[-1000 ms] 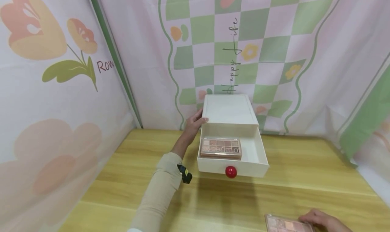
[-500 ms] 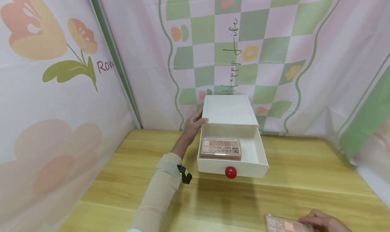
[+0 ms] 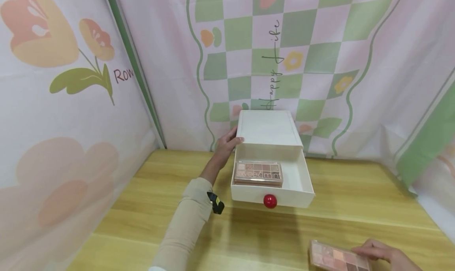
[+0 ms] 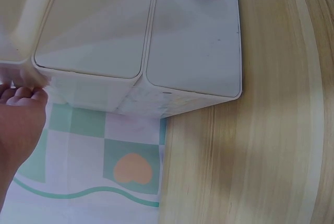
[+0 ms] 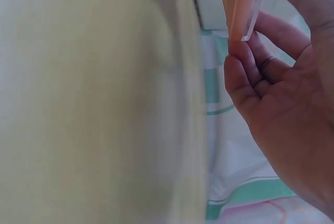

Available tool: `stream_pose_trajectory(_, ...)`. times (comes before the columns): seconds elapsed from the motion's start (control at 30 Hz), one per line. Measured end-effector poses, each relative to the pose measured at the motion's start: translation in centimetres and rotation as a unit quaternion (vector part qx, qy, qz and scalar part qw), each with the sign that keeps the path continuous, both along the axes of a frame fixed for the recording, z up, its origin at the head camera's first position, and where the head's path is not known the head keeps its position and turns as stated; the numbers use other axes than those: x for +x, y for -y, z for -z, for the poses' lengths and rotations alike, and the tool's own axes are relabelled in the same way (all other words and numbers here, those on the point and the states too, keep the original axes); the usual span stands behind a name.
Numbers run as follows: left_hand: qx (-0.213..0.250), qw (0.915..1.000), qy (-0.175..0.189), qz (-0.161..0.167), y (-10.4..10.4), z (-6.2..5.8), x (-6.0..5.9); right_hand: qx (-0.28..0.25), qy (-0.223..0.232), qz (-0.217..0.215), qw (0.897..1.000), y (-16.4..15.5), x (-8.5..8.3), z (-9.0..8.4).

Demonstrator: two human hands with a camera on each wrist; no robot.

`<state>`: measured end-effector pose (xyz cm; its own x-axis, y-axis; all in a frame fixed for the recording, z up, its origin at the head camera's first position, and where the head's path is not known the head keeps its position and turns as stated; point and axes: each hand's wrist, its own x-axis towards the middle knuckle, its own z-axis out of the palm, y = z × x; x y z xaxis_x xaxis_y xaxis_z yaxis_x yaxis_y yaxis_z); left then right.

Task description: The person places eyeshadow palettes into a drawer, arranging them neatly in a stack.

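A white drawer box (image 3: 268,127) stands against the cloth backdrop, its top drawer (image 3: 298,172) pulled out by a red knob (image 3: 270,201). Inside the drawer, to the left, lies an eyeshadow palette (image 3: 257,173) with a clear lid marked "sweet mint". My left hand (image 3: 226,144) rests on the box's upper left side, thumb at the top front edge and fingers stretched along the side. At the lower right, my right hand (image 3: 385,253) grips a second eyeshadow palette (image 3: 337,257) by its right end, pans facing up. The right wrist view shows this palette edge-on, fingers curled beneath.
Lower closed drawers (image 4: 193,41) with red knobs sit under the open one. The box stands on a wood-grain table (image 3: 170,172). A floral cloth (image 3: 71,117) hangs at the left and a checked one behind.
My right hand has lifted the palette slightly, with more of it now showing at the lower right. The left hand stays in place on the box; the head view has shifted very slightly.
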<state>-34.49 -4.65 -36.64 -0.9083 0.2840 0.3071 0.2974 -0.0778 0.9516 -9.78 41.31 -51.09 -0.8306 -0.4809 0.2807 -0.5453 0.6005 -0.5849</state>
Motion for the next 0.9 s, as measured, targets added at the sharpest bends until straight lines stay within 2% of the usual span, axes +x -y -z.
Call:
stream_pose_trajectory(0.13, 0.001, 1.0000, 0.001, -0.002, 0.0, -0.2, 0.1, -0.003, -0.027, -0.004, 1.000, -0.3, -0.2, -1.3)
stream_pose_trajectory(0.17, 0.001, 1.0000, 0.003, -0.002, 0.0, -0.2, 0.1, -0.004, -0.020, -0.007, 1.000, -0.5, -0.3, -1.7)
stream_pose_trajectory(0.27, 0.001, 1.0000, 0.009, -0.004, 0.0, -0.3, 0.0, 0.013, -0.009, 0.010, 1.000, -0.6, -0.2, -2.9)
stream_pose_trajectory(0.5, -0.002, 0.9999, 0.013, -0.004, -0.1, -0.3, 0.1, 0.007, -0.058, 0.020, 0.998, 0.1, -0.1, -5.8)
stream_pose_trajectory(0.63, -0.002, 0.9999, 0.008, -0.006, -0.1, -0.3, 0.1, 0.004, -0.066, 0.044, 0.997, 0.6, 0.0, -7.3)
stream_pose_trajectory(0.87, -0.006, 1.0000, 0.007, -0.003, -0.1, -0.2, 0.0, -0.038, -0.104, -0.003, 0.994, 0.8, -0.6, -9.6)
stream_pose_trajectory(0.9, -0.005, 1.0000, 0.007, -0.003, -0.1, -0.2, 0.0, -0.035, -0.107, 0.002, 0.994, 0.9, -0.6, -10.0)
